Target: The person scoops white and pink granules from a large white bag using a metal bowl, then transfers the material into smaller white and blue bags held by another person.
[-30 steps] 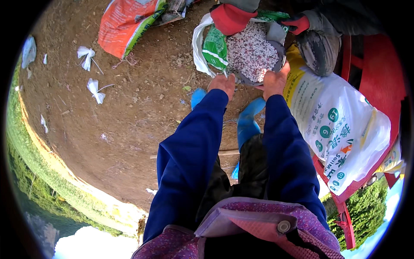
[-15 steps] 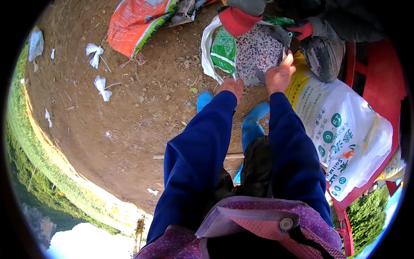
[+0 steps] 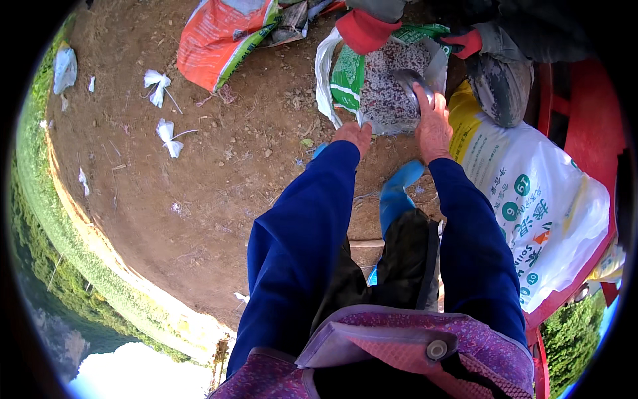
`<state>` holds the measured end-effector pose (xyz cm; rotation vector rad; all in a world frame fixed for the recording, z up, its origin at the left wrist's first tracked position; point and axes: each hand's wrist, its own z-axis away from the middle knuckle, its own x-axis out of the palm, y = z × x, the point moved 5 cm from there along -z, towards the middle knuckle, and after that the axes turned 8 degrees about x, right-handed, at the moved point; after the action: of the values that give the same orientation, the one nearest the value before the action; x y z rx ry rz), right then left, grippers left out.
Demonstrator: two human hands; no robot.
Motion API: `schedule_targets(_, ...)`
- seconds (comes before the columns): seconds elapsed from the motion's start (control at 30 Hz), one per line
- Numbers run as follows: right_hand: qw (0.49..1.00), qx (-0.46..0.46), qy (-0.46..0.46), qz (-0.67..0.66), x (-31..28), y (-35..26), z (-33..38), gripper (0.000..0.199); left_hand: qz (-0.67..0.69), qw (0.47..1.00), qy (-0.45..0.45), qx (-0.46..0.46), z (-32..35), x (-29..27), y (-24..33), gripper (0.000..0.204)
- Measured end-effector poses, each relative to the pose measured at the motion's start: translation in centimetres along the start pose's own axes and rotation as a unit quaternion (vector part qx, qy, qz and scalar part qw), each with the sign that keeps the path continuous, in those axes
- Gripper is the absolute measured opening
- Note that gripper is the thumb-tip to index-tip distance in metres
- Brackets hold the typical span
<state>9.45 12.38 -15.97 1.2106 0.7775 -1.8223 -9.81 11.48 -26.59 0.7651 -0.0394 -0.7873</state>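
Observation:
An open white and green sack (image 3: 332, 80) full of speckled grey granules (image 3: 385, 93) stands on the dirt in front of me. My left hand (image 3: 353, 135) grips its near rim. My right hand (image 3: 432, 124) is closed on a grey metal scoop (image 3: 412, 83) that dips into the granules. Another person's red-gloved hands (image 3: 362, 30) (image 3: 465, 42) hold the sack's far rim open. Both my arms are in blue sleeves.
A full white sack with green and yellow print (image 3: 531, 206) lies to the right against a red metal frame (image 3: 585, 106). An orange sack (image 3: 219, 36) lies at the back left. White scraps (image 3: 166, 130) dot the bare dirt (image 3: 199, 199). My blue boot (image 3: 399, 193) is below the sack.
My right hand has left the sack's rim and now holds the metal scoop in the granules. My left hand has stayed on the near rim.

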Motion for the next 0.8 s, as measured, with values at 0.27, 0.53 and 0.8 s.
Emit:
schedule_targets(0.27,0.992,-0.015,0.084,0.092,0.6,-4.2,-1.2,0.077,0.033,0.999,-0.003,-0.024,0.2,4.2,0.0,0.051)
schedule_targets(0.53,0.98,-0.039,0.143,-0.13,-4.8,1.8,0.7,0.078,0.145,0.986,-0.039,-0.074,1.8,3.3,1.4,0.034)
schedule_targets(0.8,0.994,-0.078,0.07,0.023,3.3,-1.9,1.7,0.075,0.102,0.995,-0.01,0.019,2.4,2.4,3.0,0.053)
